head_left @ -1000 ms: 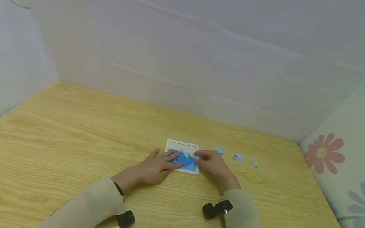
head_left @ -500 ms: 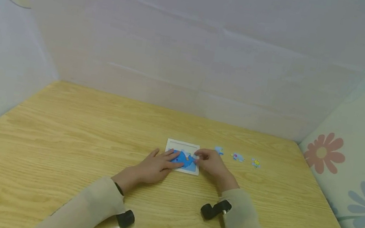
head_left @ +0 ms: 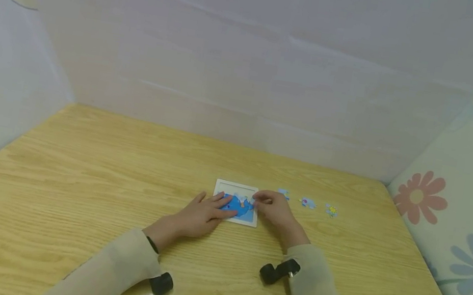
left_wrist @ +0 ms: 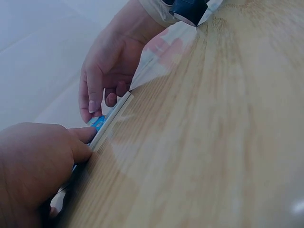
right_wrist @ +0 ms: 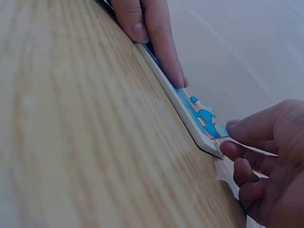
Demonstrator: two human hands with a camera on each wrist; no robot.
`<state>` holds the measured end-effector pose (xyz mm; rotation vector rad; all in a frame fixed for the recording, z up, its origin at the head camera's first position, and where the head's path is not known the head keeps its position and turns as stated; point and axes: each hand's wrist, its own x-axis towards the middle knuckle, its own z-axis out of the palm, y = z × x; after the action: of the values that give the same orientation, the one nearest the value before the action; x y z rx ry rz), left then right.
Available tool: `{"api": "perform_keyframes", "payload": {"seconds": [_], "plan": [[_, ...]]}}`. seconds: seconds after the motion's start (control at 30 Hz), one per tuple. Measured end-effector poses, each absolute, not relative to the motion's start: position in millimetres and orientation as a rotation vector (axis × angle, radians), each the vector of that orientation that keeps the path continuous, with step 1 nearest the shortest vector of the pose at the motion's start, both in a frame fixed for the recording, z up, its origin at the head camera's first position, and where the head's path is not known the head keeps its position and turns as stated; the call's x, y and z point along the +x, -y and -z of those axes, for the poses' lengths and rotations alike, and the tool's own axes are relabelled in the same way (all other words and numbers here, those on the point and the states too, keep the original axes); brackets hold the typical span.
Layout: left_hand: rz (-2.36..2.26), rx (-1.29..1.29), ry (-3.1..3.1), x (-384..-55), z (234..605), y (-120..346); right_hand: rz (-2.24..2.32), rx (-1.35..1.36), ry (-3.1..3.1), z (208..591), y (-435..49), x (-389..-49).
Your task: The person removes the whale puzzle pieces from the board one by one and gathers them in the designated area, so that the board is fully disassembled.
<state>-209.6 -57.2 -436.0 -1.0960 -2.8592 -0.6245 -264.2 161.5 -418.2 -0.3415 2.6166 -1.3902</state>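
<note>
A white puzzle tray (head_left: 235,186) with a blue whale picture lies on the wooden table (head_left: 73,183). My left hand (head_left: 222,204) rests flat on the tray's left part, fingers straight; in the right wrist view its fingers (right_wrist: 164,42) press on the tray's edge (right_wrist: 190,121). My right hand (head_left: 257,201) is at the tray's right side and pinches a blue puzzle piece (right_wrist: 213,127) there with curled fingers. In the left wrist view the right hand (left_wrist: 97,107) curls over the tray rim (left_wrist: 114,116) beside a bit of blue piece (left_wrist: 98,123).
Three loose puzzle pieces lie in a row right of the tray: a blue one (head_left: 283,192), a blue and pink one (head_left: 308,202), a yellow-centred one (head_left: 332,210). Pale walls close in the table at back and left; a flowered panel (head_left: 462,219) stands at the right.
My right hand has crept a little leftwards over the tray's right edge with the piece. The left hand has stayed where it was.
</note>
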Motion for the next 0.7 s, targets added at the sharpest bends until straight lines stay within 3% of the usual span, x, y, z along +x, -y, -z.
{"api": "perform_keyframes", "payload": {"seconds": [0.7], "plan": [[0.639, -1.15, 2.817, -208.2, 435.5, 55.9, 1.47, -0.357, -2.655, 421.5, -159.2, -260.3]]}}
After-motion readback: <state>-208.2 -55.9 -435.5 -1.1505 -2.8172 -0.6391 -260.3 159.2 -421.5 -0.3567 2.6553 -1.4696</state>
